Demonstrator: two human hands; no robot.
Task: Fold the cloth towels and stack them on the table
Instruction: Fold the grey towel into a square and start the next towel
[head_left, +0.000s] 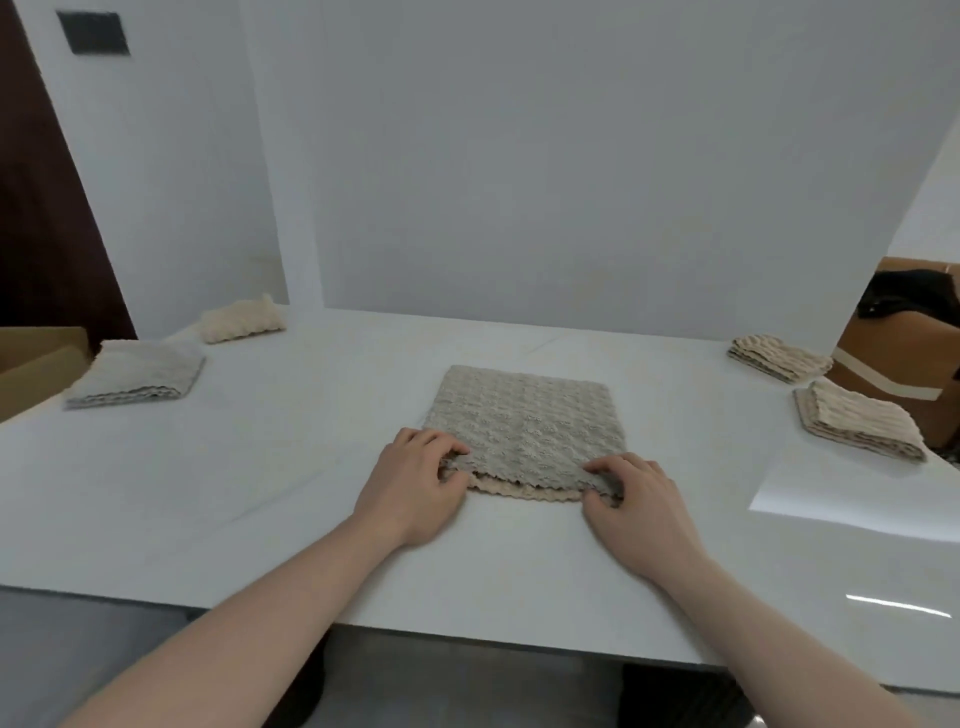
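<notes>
Grey waffle-textured cloth towel (524, 426), folded once on the white table (260, 467): left hand (415, 483) and right hand (634, 499) pinch its 6 o'clock corners; align edges squarely before creasing.

We see a grey waffle-textured towel (524, 428) folded flat at the table's centre, its beige underside showing along the near edge. Folded towels lie far left (136, 373) and right (860, 427); two more sit farther back.

A plain indoor room: bare white walls (519, 156), glossy white table (208, 493), brown cardboard boxes (893, 364) at frame edges.
</notes>
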